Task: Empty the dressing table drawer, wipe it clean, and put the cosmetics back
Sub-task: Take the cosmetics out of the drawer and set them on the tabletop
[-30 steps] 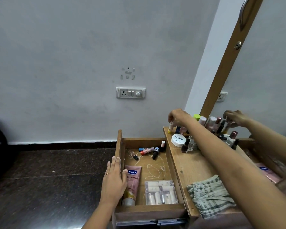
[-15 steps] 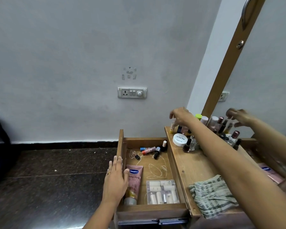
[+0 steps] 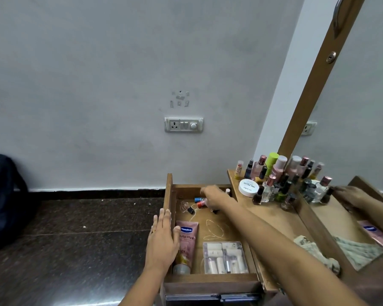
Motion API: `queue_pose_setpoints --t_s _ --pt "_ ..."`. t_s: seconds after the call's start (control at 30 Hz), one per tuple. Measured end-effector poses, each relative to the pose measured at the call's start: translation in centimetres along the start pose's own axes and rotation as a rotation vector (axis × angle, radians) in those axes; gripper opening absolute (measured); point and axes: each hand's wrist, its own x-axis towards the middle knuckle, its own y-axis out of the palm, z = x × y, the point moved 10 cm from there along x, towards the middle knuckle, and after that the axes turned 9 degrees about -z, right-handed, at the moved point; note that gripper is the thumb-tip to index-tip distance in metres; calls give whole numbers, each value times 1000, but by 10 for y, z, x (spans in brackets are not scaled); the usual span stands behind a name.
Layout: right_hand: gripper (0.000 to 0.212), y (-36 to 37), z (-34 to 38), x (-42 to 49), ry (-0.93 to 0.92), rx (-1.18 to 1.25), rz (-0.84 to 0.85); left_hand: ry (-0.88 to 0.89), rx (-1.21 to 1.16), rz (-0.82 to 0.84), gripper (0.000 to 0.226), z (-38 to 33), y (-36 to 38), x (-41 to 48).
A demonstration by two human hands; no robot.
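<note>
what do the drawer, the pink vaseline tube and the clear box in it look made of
Drawer: wood, matte brown, visible grain. Pink tube: likely soft plastic, slightly glossy, with a printed label. Clear box: probably hard transparent plastic; the small white bottles inside show through.

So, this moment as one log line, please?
left hand: flat on side of drawer | right hand: at small bottles, drawer back | grip: unclear

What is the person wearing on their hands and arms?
No sleeves, watch or gloves are in view. The left hand has a thin gold-coloured ring on one finger. The right hand shows no jewellery, though it is slightly blurred.
</note>
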Motion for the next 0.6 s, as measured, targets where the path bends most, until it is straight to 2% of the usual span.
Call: queue_pose_setpoints --t_s 0.23,0.43,0.5,0.6 --pt "49 40 -14 0 13 -200 -62 -13 -12 -4 62 3 2 2" --pt "43 48 -20 -8 47 -284 -66 -15 -27 -5 62 3 4 2" --pt "39 40 -18 -7 61 -188 -78 -12 -23 -6 62 3 4 2" --pt "30 7 -8 -6 84 101 -119 -1 -15 -7 62 3 4 3"
